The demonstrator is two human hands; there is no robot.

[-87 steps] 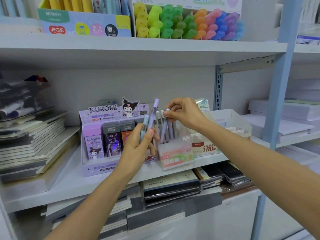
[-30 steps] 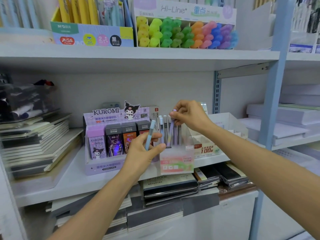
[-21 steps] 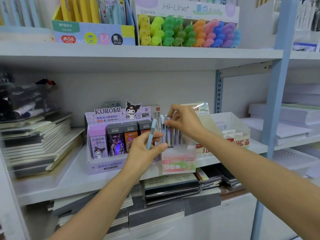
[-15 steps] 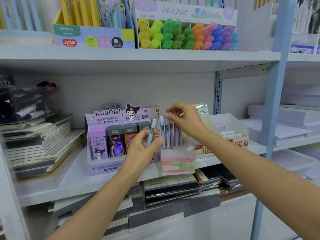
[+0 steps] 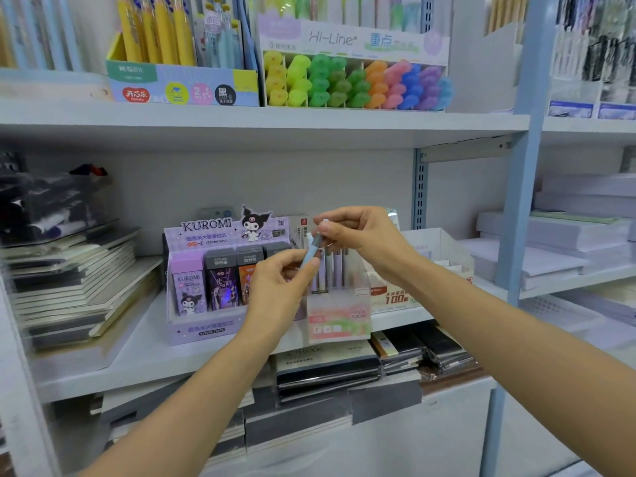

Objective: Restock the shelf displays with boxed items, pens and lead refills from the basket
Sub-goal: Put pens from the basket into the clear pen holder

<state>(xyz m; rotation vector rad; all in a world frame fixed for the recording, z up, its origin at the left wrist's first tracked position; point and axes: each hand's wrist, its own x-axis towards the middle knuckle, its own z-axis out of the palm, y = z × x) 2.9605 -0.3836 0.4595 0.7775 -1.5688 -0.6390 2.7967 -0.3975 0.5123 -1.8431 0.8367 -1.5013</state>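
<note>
A light blue pen (image 5: 311,251) stands tilted between my two hands, in front of the middle shelf. My left hand (image 5: 280,290) grips its lower part. My right hand (image 5: 358,235) pinches its white top end. Just behind and below stands the clear Fruit Soda pen display (image 5: 339,316), with several purple and grey pens (image 5: 332,270) upright in it. Left of it sits the purple Kuromi lead refill display (image 5: 203,294) with small boxes in a row. The basket is out of view.
A white open box (image 5: 437,249) with a "100" label stands right of the pen display. Stacked notebooks (image 5: 69,284) lie at the left. Highlighters (image 5: 354,84) and yellow pens (image 5: 155,32) fill the upper shelf (image 5: 261,122). A blue upright post (image 5: 519,187) stands at the right.
My right hand left the purple pen in the display and moved left to the top of the blue pen. My left hand raised the blue pen towards it.
</note>
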